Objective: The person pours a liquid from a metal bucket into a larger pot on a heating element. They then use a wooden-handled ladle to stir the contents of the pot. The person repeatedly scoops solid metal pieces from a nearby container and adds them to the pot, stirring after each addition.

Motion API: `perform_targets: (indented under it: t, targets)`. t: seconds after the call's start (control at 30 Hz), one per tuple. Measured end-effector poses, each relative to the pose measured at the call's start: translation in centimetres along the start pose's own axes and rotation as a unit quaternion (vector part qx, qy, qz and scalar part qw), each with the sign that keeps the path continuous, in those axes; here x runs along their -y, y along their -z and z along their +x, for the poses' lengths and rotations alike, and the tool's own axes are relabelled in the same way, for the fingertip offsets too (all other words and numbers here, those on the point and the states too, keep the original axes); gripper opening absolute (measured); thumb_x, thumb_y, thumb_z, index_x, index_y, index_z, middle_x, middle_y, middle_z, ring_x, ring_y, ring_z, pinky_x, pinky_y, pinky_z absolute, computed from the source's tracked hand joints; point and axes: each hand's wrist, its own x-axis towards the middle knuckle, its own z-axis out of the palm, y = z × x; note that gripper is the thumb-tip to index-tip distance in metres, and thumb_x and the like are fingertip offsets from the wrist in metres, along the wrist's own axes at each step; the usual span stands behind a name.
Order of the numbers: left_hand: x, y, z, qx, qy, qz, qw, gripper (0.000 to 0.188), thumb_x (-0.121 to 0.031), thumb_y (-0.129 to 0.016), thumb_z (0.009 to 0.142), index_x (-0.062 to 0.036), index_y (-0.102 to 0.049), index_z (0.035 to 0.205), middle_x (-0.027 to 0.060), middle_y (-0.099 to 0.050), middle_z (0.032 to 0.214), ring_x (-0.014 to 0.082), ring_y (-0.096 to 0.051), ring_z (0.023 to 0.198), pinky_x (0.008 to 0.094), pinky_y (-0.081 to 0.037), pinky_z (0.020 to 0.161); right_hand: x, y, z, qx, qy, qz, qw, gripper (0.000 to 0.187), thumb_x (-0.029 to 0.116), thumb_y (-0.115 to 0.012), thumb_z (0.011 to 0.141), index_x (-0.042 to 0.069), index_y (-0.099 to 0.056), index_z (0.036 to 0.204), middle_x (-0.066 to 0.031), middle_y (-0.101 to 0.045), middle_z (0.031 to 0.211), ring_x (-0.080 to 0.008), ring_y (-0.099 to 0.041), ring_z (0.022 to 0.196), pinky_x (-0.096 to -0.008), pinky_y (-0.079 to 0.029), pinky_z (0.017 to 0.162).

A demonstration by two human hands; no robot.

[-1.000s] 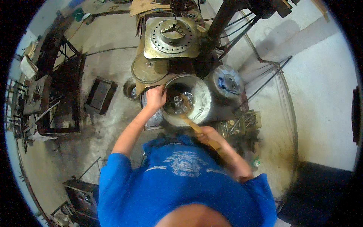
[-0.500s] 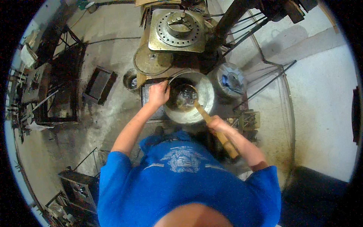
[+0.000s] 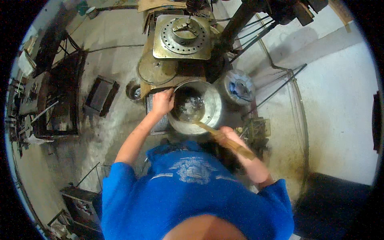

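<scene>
A round metal bucket [image 3: 214,110] with ridged inner walls stands in front of me. In its bottom lie shiny pieces [image 3: 191,105] in what looks like dark liquid; their kind is too unclear to tell. My left hand [image 3: 163,102] is closed on the bucket's left rim. My right hand [image 3: 227,137] grips a flat yellowish wooden stick [image 3: 240,149] around its middle. The stick's far end reaches over the near rim into the bucket, while its other end lies above my right forearm. Some fingers of the right hand are hidden or blurred.
Beyond the bucket, a machine table [image 3: 160,44] carries a three-jaw chuck [image 3: 185,30] on a drilled round plate. A container with clear wrapping [image 3: 239,86] stands right of the bucket. A small pot [image 3: 133,91] and a dark tray [image 3: 101,96] are at the left.
The stick's inner end has swung left and toward me, near the bucket's close wall, and the stick lies flatter. My left hand stays on the rim. The view has shifted slightly.
</scene>
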Motion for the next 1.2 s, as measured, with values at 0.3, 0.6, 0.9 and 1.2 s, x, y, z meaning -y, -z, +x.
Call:
perform_targets:
  t: [0.3,0.6,0.9,1.2]
  targets:
    - [-0.8,0.0,-0.4,-0.005,-0.010,-0.002,1.000,0.025,-0.012,-0.057,0.069,-0.0011,-0.057,0.091,0.0155,-0.059,0.078,0.0332,-0.057,0.067,0.0399,-0.046,0.057,-2.6,-0.7,0.9,-0.081,0.052,-0.225,0.970,0.012,0.014,-0.051,0.072,0.005,-0.047,0.065,-0.0008,-0.041,0.053,-0.0115,-0.037,0.040,-0.0280,-0.032,0.037]
    - [2.1,-0.2,-0.6,-0.029,0.038,0.024,0.999,0.015,-0.015,-0.057,0.070,-0.0047,-0.056,0.081,0.0166,-0.054,0.063,0.0354,-0.054,0.059,0.0429,-0.042,0.052,-3.2,-0.7,4.4,0.204,-0.067,0.114,0.970,0.021,0.023,-0.048,0.079,0.007,-0.045,0.091,0.0043,-0.038,0.056,-0.0073,-0.038,0.043,-0.0216,-0.032,0.037]
    - [4.1,-0.9,0.5,-0.053,0.079,0.049,0.994,0.018,-0.017,-0.056,0.072,-0.0026,-0.059,0.081,0.0184,-0.056,0.064,0.0348,-0.055,0.060,0.0424,-0.043,0.054,-4.2,-3.6,-3.2,0.046,0.019,0.035,0.998,0.015,0.013,-0.043,0.077,0.005,-0.047,0.089,-0.0012,-0.035,0.055,-0.0102,-0.031,0.039,-0.0262,-0.026,0.032]
    - [6.6,-0.5,0.1,-0.016,0.182,0.076,0.980,0.018,-0.018,-0.056,0.070,-0.0042,-0.060,0.081,0.0187,-0.057,0.067,0.0357,-0.056,0.064,0.0446,-0.044,0.059,-5.0,-5.3,-7.1,0.159,0.078,0.038,0.984,0.026,0.003,-0.050,0.067,0.003,-0.046,0.093,-0.0031,-0.040,0.060,-0.0109,-0.039,0.043,-0.0271,-0.033,0.034]
